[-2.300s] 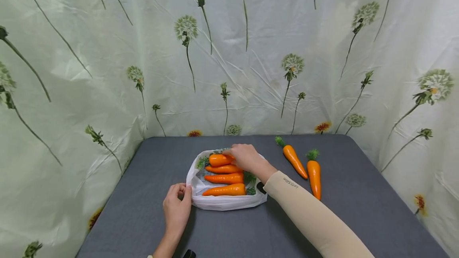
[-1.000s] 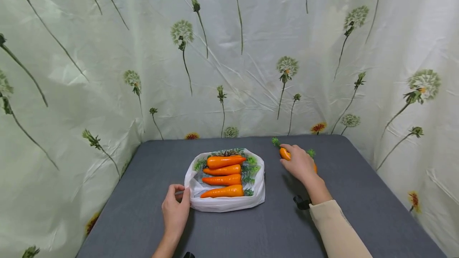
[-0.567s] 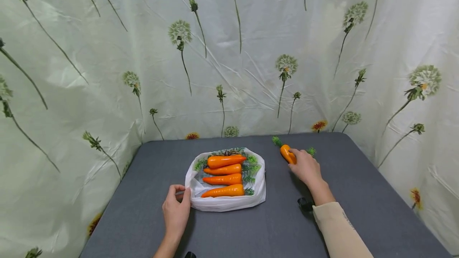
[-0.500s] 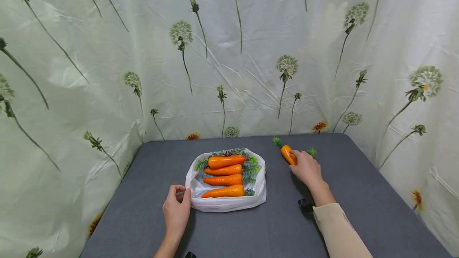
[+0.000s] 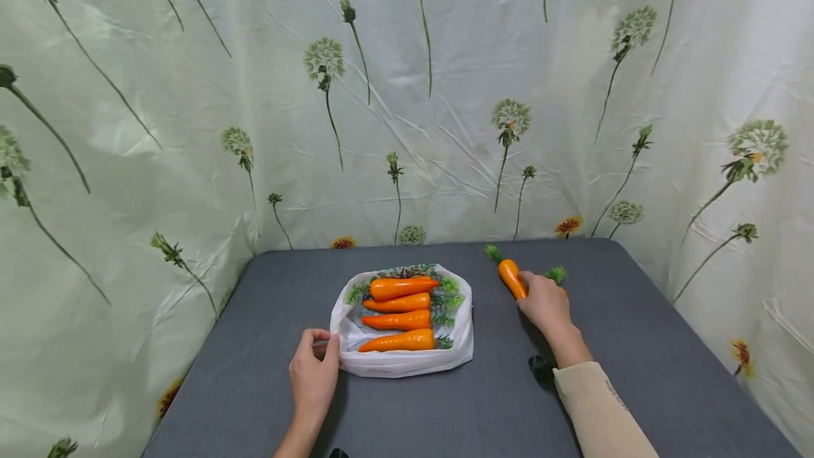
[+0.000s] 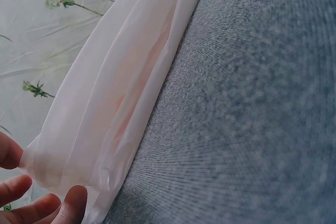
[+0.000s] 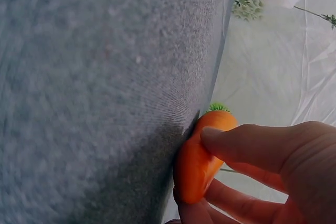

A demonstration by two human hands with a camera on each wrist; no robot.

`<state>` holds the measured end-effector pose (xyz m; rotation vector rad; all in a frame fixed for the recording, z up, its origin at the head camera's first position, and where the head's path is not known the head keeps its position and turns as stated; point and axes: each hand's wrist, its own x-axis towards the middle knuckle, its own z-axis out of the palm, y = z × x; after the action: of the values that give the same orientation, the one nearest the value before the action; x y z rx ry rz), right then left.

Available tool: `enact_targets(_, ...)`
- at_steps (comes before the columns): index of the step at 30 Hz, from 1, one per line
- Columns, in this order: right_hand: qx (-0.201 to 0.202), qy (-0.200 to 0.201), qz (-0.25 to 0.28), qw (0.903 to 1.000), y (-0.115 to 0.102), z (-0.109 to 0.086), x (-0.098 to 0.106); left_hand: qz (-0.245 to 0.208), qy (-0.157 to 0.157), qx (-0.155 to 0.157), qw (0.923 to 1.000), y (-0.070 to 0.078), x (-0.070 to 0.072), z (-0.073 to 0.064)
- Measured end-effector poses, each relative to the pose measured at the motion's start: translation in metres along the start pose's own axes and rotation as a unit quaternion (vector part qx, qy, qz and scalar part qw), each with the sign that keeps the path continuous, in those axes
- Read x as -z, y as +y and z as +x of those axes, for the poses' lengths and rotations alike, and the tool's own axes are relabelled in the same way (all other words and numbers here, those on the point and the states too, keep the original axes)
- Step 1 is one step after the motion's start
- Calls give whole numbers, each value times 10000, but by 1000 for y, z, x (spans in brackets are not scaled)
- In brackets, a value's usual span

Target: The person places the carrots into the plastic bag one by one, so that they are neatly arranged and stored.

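A soft white bag (image 5: 407,366) with its mouth spread wide lies mid-table, and several orange carrots (image 5: 397,340) with green tops sit in it in a stack of rows. My left hand (image 5: 314,370) pinches the bag's left edge between thumb and fingers; the left wrist view shows the thin white side (image 6: 100,103) stretching away from the fingertips. To the right of the bag, my right hand (image 5: 545,302) grips a carrot (image 7: 194,174), its thumb pressed on top and fingers curled underneath. From the head camera that carrot is mostly hidden; its leafy top (image 5: 557,274) shows.
Just left of the right hand another loose carrot (image 5: 511,276) lies slanted on the grey cloth-covered table (image 5: 420,415). A pale curtain (image 5: 381,126) with dandelion prints hangs behind the table and along its sides.
My right hand has left the bag, where it laid a carrot in the back row, and moved right to the loose carrots. The leafy top beside it shifted slightly right. My left hand stayed.
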<state>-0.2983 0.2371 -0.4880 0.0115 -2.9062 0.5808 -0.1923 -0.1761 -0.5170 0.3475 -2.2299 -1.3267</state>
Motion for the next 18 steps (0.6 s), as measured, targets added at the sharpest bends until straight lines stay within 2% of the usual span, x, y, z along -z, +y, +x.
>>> enact_targets(6,-118,-97,106,9998,-1,-1,0,21,67,-52,10000,1,2,-1)
enact_targets(18,-184,-62,158,9997,-3,-3,3,184,233,-531,9981,0,1,-1)
